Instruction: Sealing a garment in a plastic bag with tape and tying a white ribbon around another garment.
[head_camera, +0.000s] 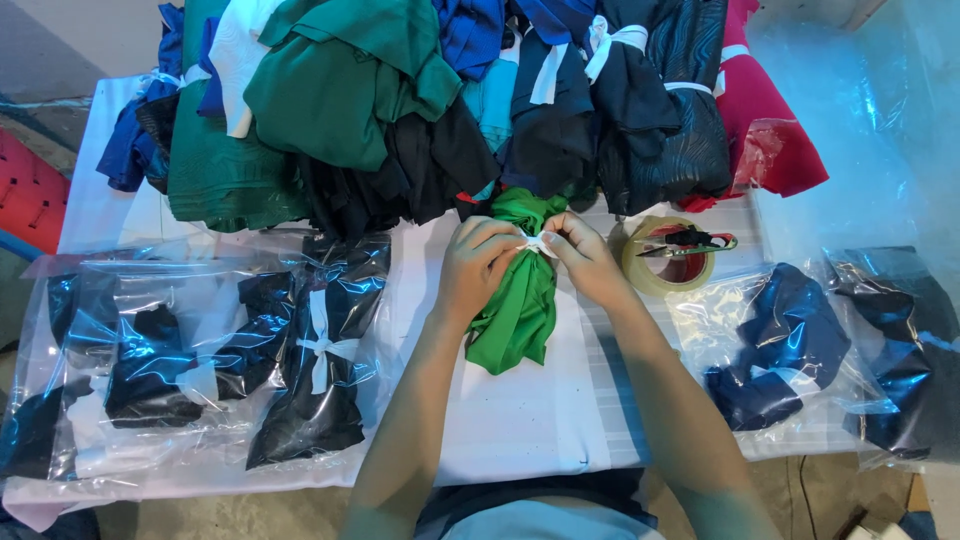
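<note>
Green bundled cloth (520, 300) lies mid-table on the white sheet (520, 410); your left hand (478, 268) and right hand (585, 255) pinch its white tie strip (538, 242), tape roll (668, 262) just beside, bagged dark garments (200, 350) at left.

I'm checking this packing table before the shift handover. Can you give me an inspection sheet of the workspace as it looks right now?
Surface: white table cover, bare in front of the person, crowded at the back and sides.
Job's things: green cloth bundle lying mid-table, a white tie strip at its gathered neck.
Clutter: heap of folded cloths in green, blue, black and red at the back; bagged dark bundles on the left, more bagged bundles on the right; tape roll with scissors lying on it.
Hands: left hand and right hand both pinch the tie strip.
Cables: a thin dark line at the lower right edge, cannot tell.
Surroundings: red crate at far left.
</note>
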